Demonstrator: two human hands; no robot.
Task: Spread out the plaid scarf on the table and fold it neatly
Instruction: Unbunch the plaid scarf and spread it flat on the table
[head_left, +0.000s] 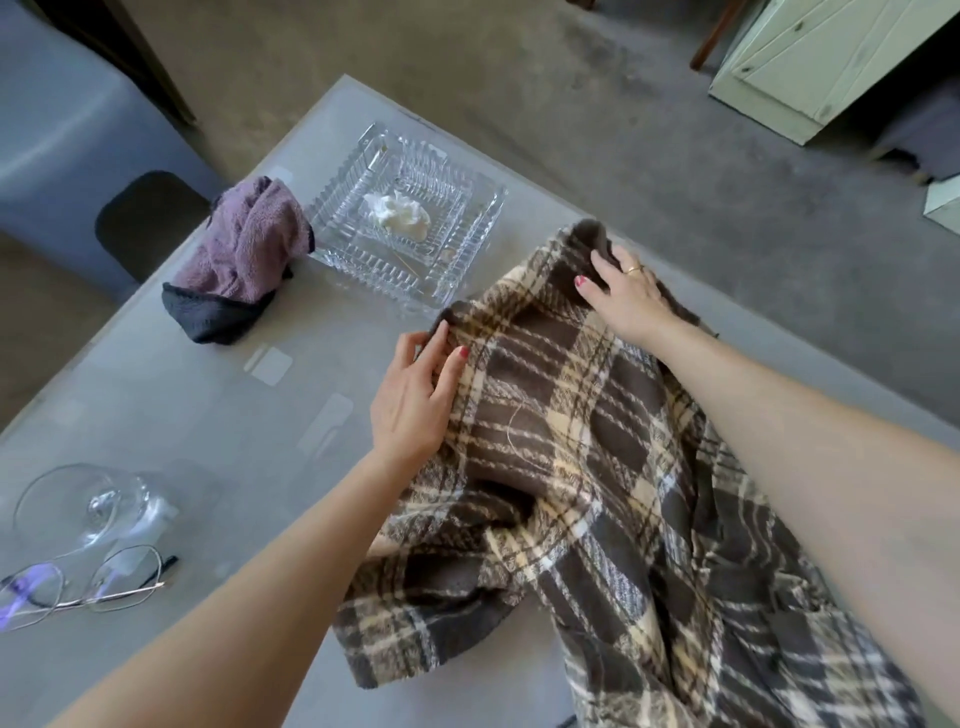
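Observation:
A brown and cream plaid scarf (571, 441) lies rumpled across the right half of the grey table (182, 405), bunched in folds toward the near right edge. My left hand (415, 400) pinches the scarf's left edge between thumb and fingers. At the far corner of the scarf, my right hand (628, 296) grips the cloth, fingers curled over the dark edge. A ring shows on that hand.
A square cut-glass dish (467, 218) holding a white crumpled tissue stands just beyond the scarf. A purple and dark cloth (244, 260) lies left of it. A tipped wine glass (78, 509) and eyeglasses (78, 587) rest at the near left. A dark chair (145, 218) stands by the table's left side.

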